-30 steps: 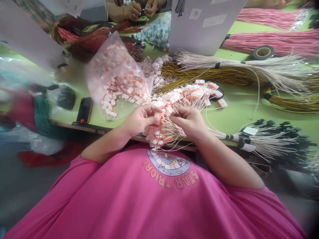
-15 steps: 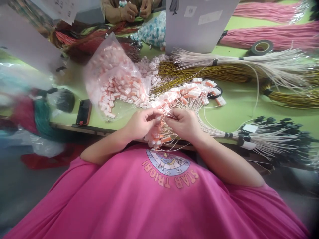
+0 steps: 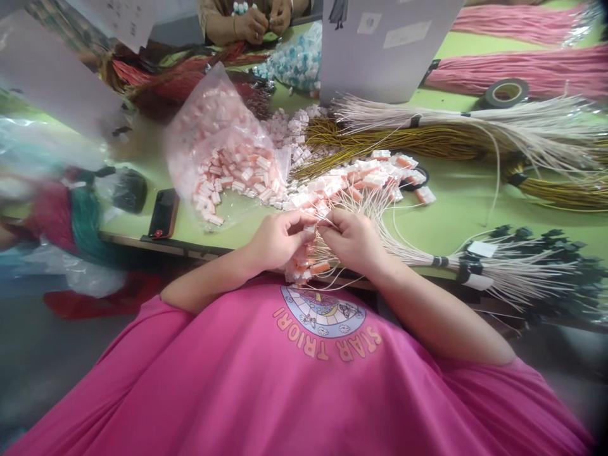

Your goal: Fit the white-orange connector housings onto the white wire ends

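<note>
My left hand (image 3: 280, 239) pinches a small white connector housing (image 3: 310, 229) between thumb and fingers. Close beside it, my right hand (image 3: 352, 239) is closed on the end of a thin white wire (image 3: 325, 221), and the two fingertips nearly meet. The exact contact between wire and housing is too small to make out. Around both hands lies a bundle of white wires (image 3: 408, 252), many ending in white-and-orange connectors (image 3: 365, 172). Some of these connectors hang over the table's edge below my hands.
A clear plastic bag (image 3: 223, 114) spills loose connectors (image 3: 237, 174) to the left, near a phone (image 3: 164, 214). Yellow-brown wires (image 3: 427, 140), white wires (image 3: 475, 114), a black tape roll (image 3: 506, 93) and pink wires (image 3: 522, 69) lie right. Across the table, another person's hands (image 3: 251, 24) work.
The whole view has shifted slightly, so everything sits a little further right. Both hands keep nearly the same pinched pose, fingertips close together.
</note>
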